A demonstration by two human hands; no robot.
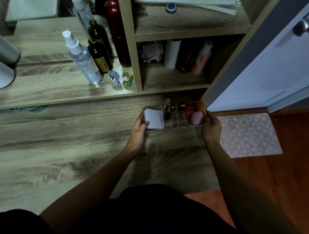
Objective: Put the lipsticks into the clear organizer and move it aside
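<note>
The clear organizer (177, 122) sits at the far right of the wooden desk, just below the shelf unit. Several lipsticks (173, 108) stand upright in its small square cells, next to a black-capped one (182, 106). A white compact (154, 119) lies in its left section, and a pink sponge (197, 117) and an orange sponge (189, 110) sit in its right section. My left hand (138, 129) grips the organizer's left end beside the compact. My right hand (211, 127) grips its right end.
A wooden shelf unit (138, 60) rises behind the organizer, holding bottles (186, 56) and a plush toy. Spray bottles (84, 59), dark bottles and two small figurines (120, 78) stand on a raised ledge to the left. A white door (276, 58) and a pink mat (248, 133) lie to the right.
</note>
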